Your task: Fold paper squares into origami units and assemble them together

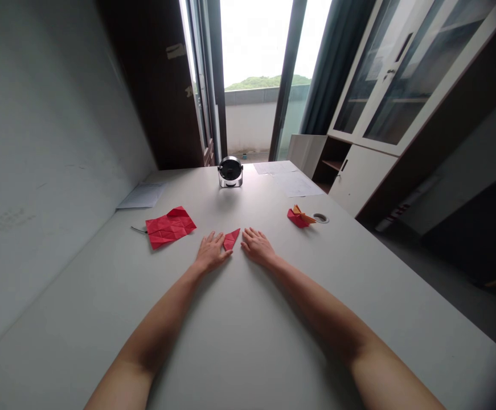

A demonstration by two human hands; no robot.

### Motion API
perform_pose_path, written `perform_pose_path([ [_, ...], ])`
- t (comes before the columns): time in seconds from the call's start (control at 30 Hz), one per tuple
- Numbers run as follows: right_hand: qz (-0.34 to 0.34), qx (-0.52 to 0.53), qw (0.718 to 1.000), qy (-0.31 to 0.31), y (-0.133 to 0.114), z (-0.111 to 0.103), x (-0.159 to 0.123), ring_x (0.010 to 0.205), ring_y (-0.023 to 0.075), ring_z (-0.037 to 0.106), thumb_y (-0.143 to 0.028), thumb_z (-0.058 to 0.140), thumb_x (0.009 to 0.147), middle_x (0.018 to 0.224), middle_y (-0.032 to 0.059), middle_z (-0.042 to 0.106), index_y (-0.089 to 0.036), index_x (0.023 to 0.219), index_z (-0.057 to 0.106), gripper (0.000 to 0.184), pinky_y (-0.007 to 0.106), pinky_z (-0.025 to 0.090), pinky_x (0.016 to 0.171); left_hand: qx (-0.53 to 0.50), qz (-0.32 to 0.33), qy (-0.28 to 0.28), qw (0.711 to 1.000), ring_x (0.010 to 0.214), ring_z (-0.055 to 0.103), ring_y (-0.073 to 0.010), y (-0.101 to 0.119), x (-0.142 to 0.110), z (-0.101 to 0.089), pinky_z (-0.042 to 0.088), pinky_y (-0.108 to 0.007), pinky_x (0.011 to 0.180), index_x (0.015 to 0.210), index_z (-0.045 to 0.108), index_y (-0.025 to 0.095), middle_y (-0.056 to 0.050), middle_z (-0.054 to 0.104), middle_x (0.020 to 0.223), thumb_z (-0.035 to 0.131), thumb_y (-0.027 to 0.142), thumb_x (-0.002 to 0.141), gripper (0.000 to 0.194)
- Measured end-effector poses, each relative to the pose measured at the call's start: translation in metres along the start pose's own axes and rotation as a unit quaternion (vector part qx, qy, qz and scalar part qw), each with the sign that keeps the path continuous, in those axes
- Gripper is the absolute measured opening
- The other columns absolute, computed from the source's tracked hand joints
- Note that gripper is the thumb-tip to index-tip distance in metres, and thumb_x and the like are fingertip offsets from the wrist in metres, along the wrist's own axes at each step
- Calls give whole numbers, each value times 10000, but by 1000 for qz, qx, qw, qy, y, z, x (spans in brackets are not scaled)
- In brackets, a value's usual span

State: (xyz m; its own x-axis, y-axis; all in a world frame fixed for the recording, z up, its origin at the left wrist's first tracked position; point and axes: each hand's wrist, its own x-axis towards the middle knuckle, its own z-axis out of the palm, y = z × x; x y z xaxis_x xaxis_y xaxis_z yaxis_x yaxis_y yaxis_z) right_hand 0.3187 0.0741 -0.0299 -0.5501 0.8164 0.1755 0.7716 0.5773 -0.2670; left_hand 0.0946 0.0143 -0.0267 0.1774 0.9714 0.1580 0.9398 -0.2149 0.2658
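A small piece of folded red paper (231, 240) lies on the white table (248, 319) between my two hands, one point of it aimed to the upper right. My left hand (210, 250) rests flat with fingers spread, its fingertips and thumb at the paper's left edge. Just right of the paper, my right hand (258, 245) lies palm down on the tabletop, fingers stretched out and holding nothing. Whether the right fingertips touch the paper's tip is hard to tell; a narrow gap seems to show.
A creased red sheet (171, 228) lies to the left, a thin dark object (138, 230) beside it. On the right sit a red and orange folded paper piece (300, 217) and a tape roll (320, 218). A round black device (230, 170) and white papers (296, 184) are farther back.
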Motion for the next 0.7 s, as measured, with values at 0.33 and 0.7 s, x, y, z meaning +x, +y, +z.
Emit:
perform_pose_path([
  [0.33,-42,14,999,-18,1,-4,-1,1500,278,249,-434,481,1008,1587,69,373,-287,1485,475,500,487,209,1201,38,-7,62,997,1171,496,-317,19,-6,-14,388,-437,1021,1252,635,217,-136,585,1246,616,452,873,446],
  [0.7,-85,148,985,7,-11,2,5,1341,235,508,-249,572,948,1392,55,607,-309,1427,543,484,426,327,1158,20,-20,72,997,1112,518,-299,23,-8,-18,379,-405,965,1304,611,278,-106,600,1187,609,537,885,493],
])
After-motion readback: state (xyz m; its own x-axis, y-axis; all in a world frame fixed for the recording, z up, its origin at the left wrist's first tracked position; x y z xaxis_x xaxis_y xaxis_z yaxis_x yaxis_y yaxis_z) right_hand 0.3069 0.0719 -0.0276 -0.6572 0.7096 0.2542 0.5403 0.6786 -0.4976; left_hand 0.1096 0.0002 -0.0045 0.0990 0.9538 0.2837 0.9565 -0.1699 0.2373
